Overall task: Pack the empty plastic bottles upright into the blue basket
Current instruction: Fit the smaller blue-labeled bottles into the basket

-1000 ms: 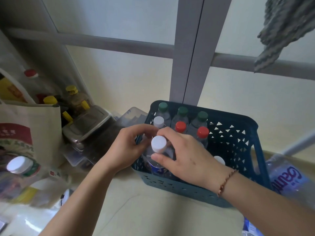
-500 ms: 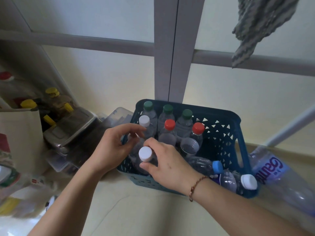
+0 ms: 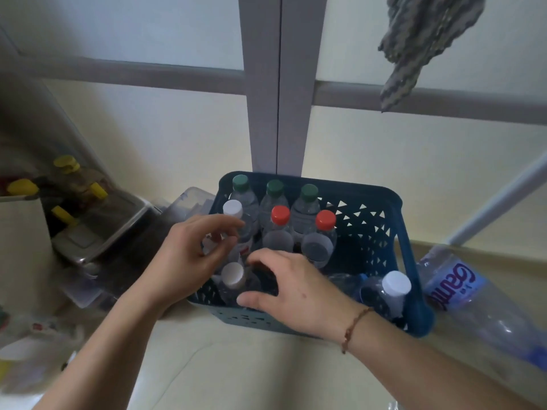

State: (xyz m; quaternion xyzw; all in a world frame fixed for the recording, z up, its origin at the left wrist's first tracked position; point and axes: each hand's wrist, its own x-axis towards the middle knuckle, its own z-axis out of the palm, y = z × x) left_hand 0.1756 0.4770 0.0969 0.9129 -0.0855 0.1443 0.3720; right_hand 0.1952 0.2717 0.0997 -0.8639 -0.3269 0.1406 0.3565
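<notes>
Head view: blue basket (image 3: 408, 261) holds upright capped bottles (image 3: 276, 229); hands' grips unclear.

Blue basket (image 3: 408, 232) with triangle cutouts, green caps (image 3: 240, 182), red caps (image 3: 280, 214), white caps (image 3: 232, 208)

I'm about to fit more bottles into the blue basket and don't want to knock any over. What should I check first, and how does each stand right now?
1. Back row of green-capped bottles upright: ok.
2. Red-capped bottles upright: ok.
3. Near white-capped bottle released and standing: cannot tell; the right hand hovers at it and the left hand is beside it.
4. All bottles in the blue basket upright: not ok; the bottle in the right corner lies tilted.
5. Free space on the basket's right side: ok.
</notes>
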